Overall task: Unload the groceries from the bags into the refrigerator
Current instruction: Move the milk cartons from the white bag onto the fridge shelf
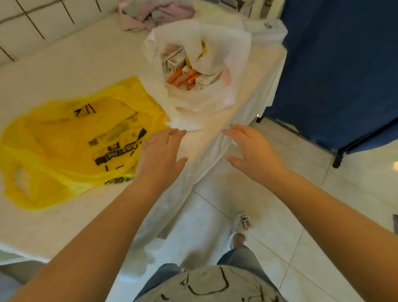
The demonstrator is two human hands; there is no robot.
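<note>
White-tiled floor [275, 227] underfoot, with a white-draped table [66, 65] taking up the left and centre of the head view; its cloth hangs over the near edge.

Both arms reach forward, nothing in either hand.

Left hand [159, 152]: fingers straight and lightly spread, palm down, a thin ring on one finger. It sits over the right edge of the yellow bag [65, 151]; fingertips are at the bottom fold of the white bag [204, 67]. Can't tell if they actually touch the plastic or hover just above.

Right hand [252, 149]: also spread wide, thumb out, palm angled inward. It's over the table edge where the cloth drops away, just beside the left hand, gripping nothing. Contact with the cloth not resolvable.

Yellow bag lies flat and collapsed on the tabletop, black print showing, apparently empty.

White bag is further back, near the table's right edge, mouth open and upright. Inside: carrots [182, 80] and several white cartons [174, 60], plus something yellow behind, unclear what.

Far back on the table: a heap of pale pink cloth [157, 13]. Right side: blue fabric screen [344, 66] on a dark frame standing on the floor.

Refrigerator not in frame.
</note>
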